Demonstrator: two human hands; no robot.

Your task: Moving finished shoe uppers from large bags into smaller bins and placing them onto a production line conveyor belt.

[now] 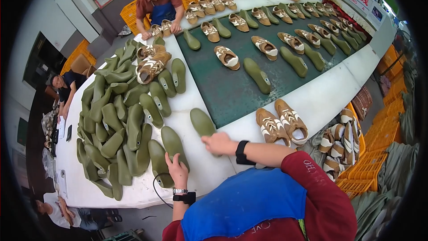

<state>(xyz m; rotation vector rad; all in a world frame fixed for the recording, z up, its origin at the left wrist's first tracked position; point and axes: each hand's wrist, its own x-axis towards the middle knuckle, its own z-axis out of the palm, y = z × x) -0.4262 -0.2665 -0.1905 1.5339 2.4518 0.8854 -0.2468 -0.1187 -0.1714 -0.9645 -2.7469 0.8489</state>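
My right hand [219, 144] is closed around the heel end of a green shoe last [202, 122], at the edge between the white tabletop and the dark green belt. My left hand [178, 170] grips the near end of another green last [173, 139]; its palm side is partly hidden. Right beside that one lies a further last [158, 156]. A heap of green lasts [117, 120] covers the white table [206, 179] to my left. To the right of my right hand, a pair of brown and white sneakers [281, 125] stands on the white ledge.
The green belt [218, 87] carries rows of sneakers and lasts. Two brown sneakers [151, 66] lie at the heap's far edge. A co-worker [161, 4] handles shoes across the table. Yellow crates [363, 169] and a bin of sneakers [341, 145] stand at right.
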